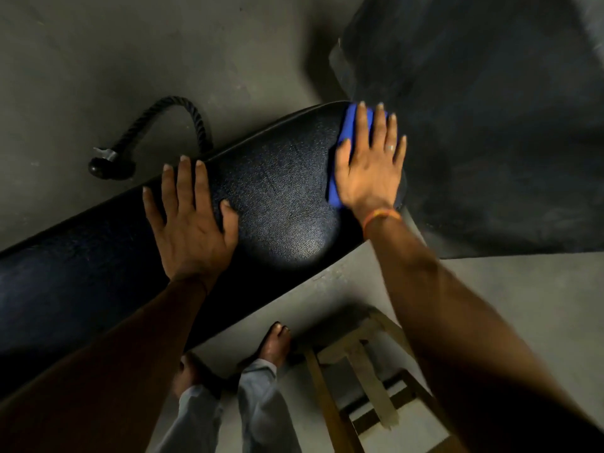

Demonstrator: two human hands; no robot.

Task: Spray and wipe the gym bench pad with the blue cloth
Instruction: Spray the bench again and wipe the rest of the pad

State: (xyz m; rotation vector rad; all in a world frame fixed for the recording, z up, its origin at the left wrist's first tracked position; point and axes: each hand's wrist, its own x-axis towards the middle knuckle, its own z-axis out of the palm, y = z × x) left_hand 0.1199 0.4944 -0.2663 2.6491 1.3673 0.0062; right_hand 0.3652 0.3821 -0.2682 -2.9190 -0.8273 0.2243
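The black gym bench pad runs diagonally from the lower left to the upper right. My right hand lies flat with spread fingers on the blue cloth, pressing it onto the pad's far right end. Only the cloth's left edge shows beside the hand. My left hand rests flat on the pad's middle, fingers apart, holding nothing. No spray bottle is in view.
A black rope handle with a rubber end lies on the grey floor behind the pad. A wooden stool stands at the lower right beside my bare feet. A dark mat covers the upper right.
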